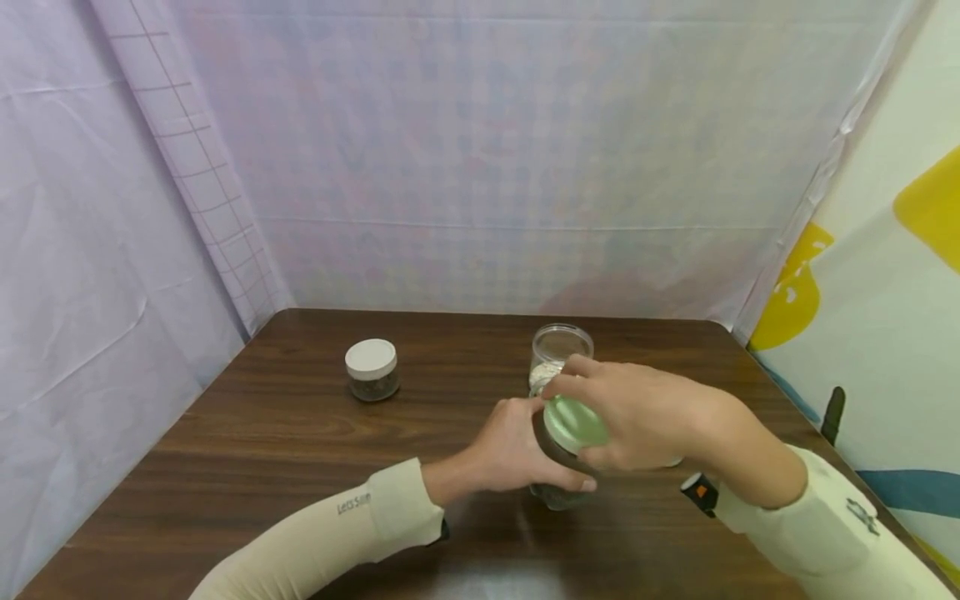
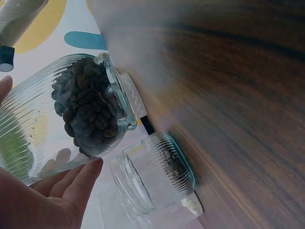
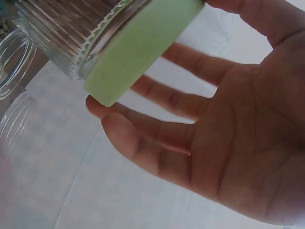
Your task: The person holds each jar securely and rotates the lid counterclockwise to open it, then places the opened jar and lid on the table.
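Fingers of my left hand (image 1: pixel 510 446): clamped around the wall of one glass jar (image 2: pixel 90 107), thumb on the near side. Fingers of my right hand (image 1: pixel 645 408): bent over and clamped on the rim of one green lid (image 1: pixel 573 423), thumb opposed to the other fingers. Lid position: on the mouth of the held jar. Jar contents: dark brown beans, gathered toward the base; I cannot give their count. Jar attitude: tilted. I cannot tell whether its base contacts the bench (image 1: pixel 262 467).

Held jar location: over the bench, well in from the back edge and nearer the right edge than the left. Number of other containers: three.

1. One closed jar with a white lid (image 1: pixel 372 371), upright, near the back edge, toward the back left corner. Dark contents show through its wall.
2. One open clear container (image 1: pixel 562 342), upright, near the back edge, toward the back right corner. White contents lie in its lower part.
3. One open ribbed jar (image 2: pixel 159 174), upright, just beside container 2. Dark contents lie at its bottom.

Lids in total: two, one green and one white. White cloth (image 1: pixel 510 150) hangs beyond the back edge.
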Motion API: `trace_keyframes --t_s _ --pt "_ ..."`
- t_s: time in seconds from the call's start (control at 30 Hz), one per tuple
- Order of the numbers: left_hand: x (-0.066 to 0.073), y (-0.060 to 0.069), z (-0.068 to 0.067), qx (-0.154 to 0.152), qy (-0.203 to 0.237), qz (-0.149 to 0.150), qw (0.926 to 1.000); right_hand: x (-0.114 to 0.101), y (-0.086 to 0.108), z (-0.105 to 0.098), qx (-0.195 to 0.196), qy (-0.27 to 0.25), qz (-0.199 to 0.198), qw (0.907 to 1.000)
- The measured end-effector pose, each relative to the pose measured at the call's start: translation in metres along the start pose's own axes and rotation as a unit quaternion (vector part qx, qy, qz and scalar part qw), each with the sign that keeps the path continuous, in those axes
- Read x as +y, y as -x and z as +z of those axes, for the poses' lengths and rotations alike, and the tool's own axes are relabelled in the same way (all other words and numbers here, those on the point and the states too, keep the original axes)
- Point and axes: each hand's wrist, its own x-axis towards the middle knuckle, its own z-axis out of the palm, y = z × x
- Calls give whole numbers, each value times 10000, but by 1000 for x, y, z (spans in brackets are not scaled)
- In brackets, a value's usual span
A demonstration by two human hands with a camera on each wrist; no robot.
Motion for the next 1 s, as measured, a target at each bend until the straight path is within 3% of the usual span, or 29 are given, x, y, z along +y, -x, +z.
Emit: trace_keyframes --t_s 0.2,0.63,0.73,0.87,1.0 --pt "-1 0 0 46 -60 -16 10000 1 1 0 -36 -138 -450 9989" --pt "-1 2 -1 141 -73 112 9998 0 1 -2 -81 -163 -422 9989" --pt "0 2 -1 84 -17 112 9999 0 0 -2 271 39 -109 9996" --pt "0 1 -1 67 -100 70 9999 -2 -3 -1 778 383 782 9932" --pt "0 0 -1 110 -179 33 9998 -2 -5 1 863 534 1351 9856"
